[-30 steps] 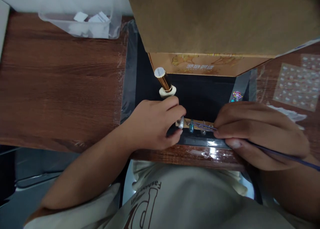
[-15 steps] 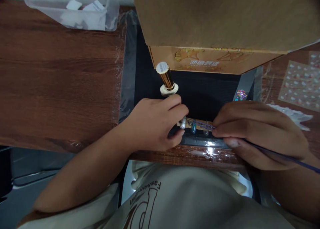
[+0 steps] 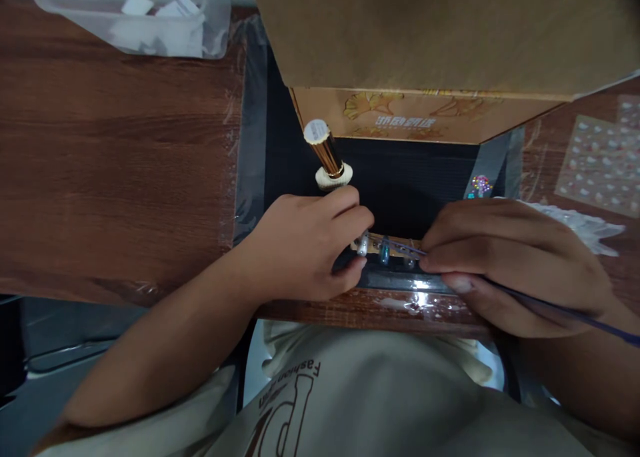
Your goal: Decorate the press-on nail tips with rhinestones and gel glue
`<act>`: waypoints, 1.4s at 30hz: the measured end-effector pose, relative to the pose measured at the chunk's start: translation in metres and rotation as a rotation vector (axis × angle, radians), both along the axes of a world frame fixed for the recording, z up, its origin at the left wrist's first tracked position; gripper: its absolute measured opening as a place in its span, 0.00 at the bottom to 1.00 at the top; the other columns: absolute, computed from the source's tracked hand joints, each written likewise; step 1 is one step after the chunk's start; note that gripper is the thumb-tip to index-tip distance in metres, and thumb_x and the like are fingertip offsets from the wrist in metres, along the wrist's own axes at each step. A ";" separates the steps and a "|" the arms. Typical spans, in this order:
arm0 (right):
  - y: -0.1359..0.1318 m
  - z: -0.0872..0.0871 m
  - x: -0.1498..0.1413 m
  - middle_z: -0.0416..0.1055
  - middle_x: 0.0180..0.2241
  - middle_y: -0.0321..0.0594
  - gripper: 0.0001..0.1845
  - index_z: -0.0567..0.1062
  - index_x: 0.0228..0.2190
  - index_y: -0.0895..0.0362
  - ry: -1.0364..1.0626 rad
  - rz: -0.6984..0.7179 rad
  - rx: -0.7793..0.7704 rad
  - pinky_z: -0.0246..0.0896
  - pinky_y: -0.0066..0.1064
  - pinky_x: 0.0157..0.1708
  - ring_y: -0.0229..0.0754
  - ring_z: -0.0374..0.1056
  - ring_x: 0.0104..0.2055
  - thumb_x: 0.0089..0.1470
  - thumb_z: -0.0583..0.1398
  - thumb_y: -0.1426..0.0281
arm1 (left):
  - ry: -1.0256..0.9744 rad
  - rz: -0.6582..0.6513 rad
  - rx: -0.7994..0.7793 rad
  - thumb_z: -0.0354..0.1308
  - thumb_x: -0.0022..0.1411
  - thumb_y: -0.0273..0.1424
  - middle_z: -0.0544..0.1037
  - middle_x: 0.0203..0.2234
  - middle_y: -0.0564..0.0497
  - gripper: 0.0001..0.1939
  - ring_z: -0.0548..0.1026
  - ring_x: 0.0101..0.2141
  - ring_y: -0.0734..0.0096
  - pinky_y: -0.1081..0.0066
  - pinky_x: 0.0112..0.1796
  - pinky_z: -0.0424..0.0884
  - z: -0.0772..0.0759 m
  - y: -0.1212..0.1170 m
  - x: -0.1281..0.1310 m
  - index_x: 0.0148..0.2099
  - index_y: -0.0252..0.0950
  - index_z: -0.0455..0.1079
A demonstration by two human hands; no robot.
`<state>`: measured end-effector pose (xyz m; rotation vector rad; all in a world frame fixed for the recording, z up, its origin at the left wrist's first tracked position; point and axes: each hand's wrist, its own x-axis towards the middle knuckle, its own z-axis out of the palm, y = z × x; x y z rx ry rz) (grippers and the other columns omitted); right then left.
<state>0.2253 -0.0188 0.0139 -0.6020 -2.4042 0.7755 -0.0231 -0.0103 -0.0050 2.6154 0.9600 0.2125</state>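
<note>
My left hand (image 3: pixel 305 247) has its thumb and forefinger closed about a silver nail tip (image 3: pixel 363 245) at the left end of a narrow tan strip (image 3: pixel 397 242). A teal glittery nail tip (image 3: pixel 384 252) and a duller clear-looking one (image 3: pixel 410 262) sit along the same strip. Between the fingers of my right hand (image 3: pixel 510 264) is a thin purple-handled brush (image 3: pixel 565 310). Its slender front end points left over the strip toward the silver nail tip, but whether it touches cannot be made out. Beyond my left knuckles stands a gold-capped bottle (image 3: pixel 327 154) with a pale base.
A large cardboard box (image 3: pixel 410 114) stands at the back on the black mat (image 3: pixel 400 170). Colourful gems (image 3: pixel 481 185) lie on a clear strip. Sticker sheets (image 3: pixel 597 164) and clear nail pieces (image 3: pixel 595 227) are to the right, and a plastic bin (image 3: pixel 215 30) is back left.
The whole view has shifted slightly, so things sit a little farther left and up. Both hands keep the same hold, with the brush still over the strip.
</note>
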 end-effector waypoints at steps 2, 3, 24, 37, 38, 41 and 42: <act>0.001 0.000 0.000 0.69 0.30 0.42 0.06 0.71 0.36 0.60 -0.007 0.002 0.003 0.62 0.33 0.28 0.38 0.67 0.31 0.61 0.53 0.77 | 0.003 0.000 -0.003 0.56 0.60 0.37 0.75 0.38 0.51 0.12 0.73 0.30 0.70 0.67 0.26 0.63 0.000 0.000 0.000 0.44 0.37 0.70; 0.001 0.001 0.000 0.69 0.30 0.42 0.06 0.70 0.37 0.60 -0.013 0.000 0.004 0.62 0.33 0.29 0.38 0.67 0.31 0.61 0.54 0.77 | 0.005 -0.001 -0.004 0.56 0.61 0.37 0.75 0.38 0.50 0.12 0.72 0.30 0.70 0.68 0.26 0.63 0.000 0.000 0.000 0.44 0.37 0.70; 0.001 -0.001 0.002 0.72 0.32 0.41 0.05 0.71 0.38 0.59 -0.040 -0.002 -0.002 0.64 0.33 0.30 0.38 0.68 0.32 0.62 0.55 0.73 | 0.003 0.000 -0.005 0.56 0.60 0.37 0.75 0.37 0.50 0.12 0.73 0.30 0.69 0.67 0.25 0.63 0.000 0.001 0.001 0.44 0.37 0.70; -0.002 0.006 0.026 0.73 0.33 0.42 0.05 0.73 0.37 0.57 0.067 -0.144 0.032 0.71 0.37 0.30 0.41 0.73 0.34 0.61 0.57 0.72 | -0.109 -0.063 0.070 0.55 0.61 0.36 0.73 0.38 0.50 0.09 0.70 0.30 0.72 0.69 0.27 0.63 0.007 0.003 -0.009 0.42 0.39 0.69; -0.002 0.006 0.027 0.73 0.32 0.41 0.05 0.74 0.37 0.57 0.077 -0.156 0.031 0.72 0.38 0.30 0.41 0.72 0.33 0.61 0.57 0.72 | -0.108 -0.073 0.076 0.55 0.61 0.35 0.73 0.38 0.50 0.08 0.70 0.29 0.73 0.69 0.27 0.64 0.008 0.003 -0.009 0.42 0.39 0.70; -0.004 0.007 0.030 0.72 0.32 0.41 0.05 0.74 0.37 0.58 0.090 -0.172 0.038 0.71 0.38 0.32 0.41 0.73 0.33 0.60 0.57 0.73 | -0.125 -0.095 0.105 0.55 0.62 0.34 0.71 0.37 0.51 0.07 0.66 0.27 0.77 0.70 0.25 0.62 0.009 0.004 -0.008 0.40 0.38 0.71; -0.004 0.007 0.030 0.72 0.32 0.41 0.05 0.74 0.37 0.58 0.086 -0.180 0.044 0.71 0.38 0.33 0.41 0.73 0.34 0.60 0.57 0.73 | -0.127 -0.102 0.116 0.55 0.61 0.33 0.70 0.36 0.51 0.07 0.65 0.26 0.78 0.71 0.25 0.62 0.008 0.004 -0.008 0.40 0.38 0.72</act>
